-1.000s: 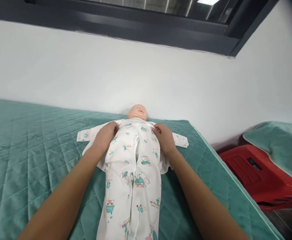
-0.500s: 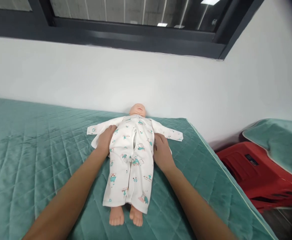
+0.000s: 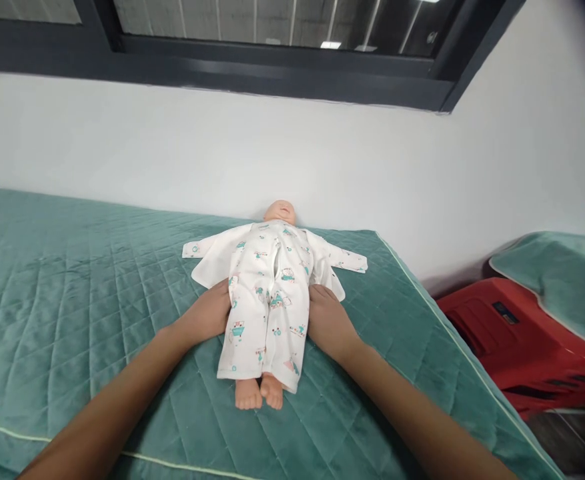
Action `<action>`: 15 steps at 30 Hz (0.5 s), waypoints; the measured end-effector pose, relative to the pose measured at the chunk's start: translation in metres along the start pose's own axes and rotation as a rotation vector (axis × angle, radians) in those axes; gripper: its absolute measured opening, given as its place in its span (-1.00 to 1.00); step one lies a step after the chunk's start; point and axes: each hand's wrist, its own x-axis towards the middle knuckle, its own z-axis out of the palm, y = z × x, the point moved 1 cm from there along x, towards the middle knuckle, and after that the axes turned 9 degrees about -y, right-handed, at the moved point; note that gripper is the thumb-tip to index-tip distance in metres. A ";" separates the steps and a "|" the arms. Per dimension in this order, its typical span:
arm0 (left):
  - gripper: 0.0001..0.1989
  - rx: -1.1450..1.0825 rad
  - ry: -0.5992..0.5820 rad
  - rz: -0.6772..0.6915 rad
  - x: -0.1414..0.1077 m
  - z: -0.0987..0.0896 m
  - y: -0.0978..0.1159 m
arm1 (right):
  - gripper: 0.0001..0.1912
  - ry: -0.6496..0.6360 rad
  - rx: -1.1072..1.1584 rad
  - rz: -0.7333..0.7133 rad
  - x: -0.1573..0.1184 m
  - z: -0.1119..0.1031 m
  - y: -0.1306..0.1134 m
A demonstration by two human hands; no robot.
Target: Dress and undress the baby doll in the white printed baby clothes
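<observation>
A baby doll (image 3: 279, 211) lies on its back, head toward the wall and bare feet toward me. It wears a white printed baby shirt (image 3: 212, 261), sleeves spread out and side flaps open. White baby trousers (image 3: 271, 313) with a teal and pink print cover its legs and reach high up the body, with a slit at the middle. My left hand (image 3: 212, 310) is closed at the left edge of the trousers, its fingertips hidden by the cloth. Closed at the opposite edge is my right hand (image 3: 329, 320), its fingers curled in and partly hidden.
A green quilted cover (image 3: 97, 287) with pale piping lies under the doll. Behind it stands a white wall (image 3: 172, 147) below a dark window frame (image 3: 272, 73). Beyond the right edge is a red plastic chair (image 3: 502, 340) with green cloth (image 3: 567, 280) over it.
Both hands have moved down the trousers toward the feet, leaving the shirt flaps in view. The doll's feet are closer together. The camera view has shifted a little.
</observation>
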 end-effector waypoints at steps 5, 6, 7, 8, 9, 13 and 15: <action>-0.63 -0.123 -0.017 -0.030 0.017 -0.015 0.012 | -0.81 0.054 0.000 -0.003 0.004 -0.008 0.004; -0.64 -0.118 -0.019 -0.048 0.018 -0.016 0.013 | -0.83 0.067 0.013 -0.015 0.000 -0.012 0.002; -0.65 -0.097 -0.019 -0.064 0.018 -0.016 0.013 | -0.84 0.080 0.024 -0.025 -0.006 -0.015 0.001; -0.67 -0.053 -0.018 -0.075 0.018 -0.015 0.011 | -0.86 0.093 0.034 -0.028 -0.013 -0.019 -0.001; -0.68 0.013 -0.012 -0.075 0.017 -0.013 0.008 | -0.86 0.105 0.044 -0.024 -0.020 -0.021 -0.003; -0.72 0.341 0.031 -0.010 0.004 -0.001 -0.008 | -0.83 0.108 0.070 0.019 -0.039 -0.017 -0.004; -0.72 0.442 0.106 0.012 -0.007 0.005 -0.013 | -0.82 0.085 0.069 0.040 -0.041 -0.012 -0.001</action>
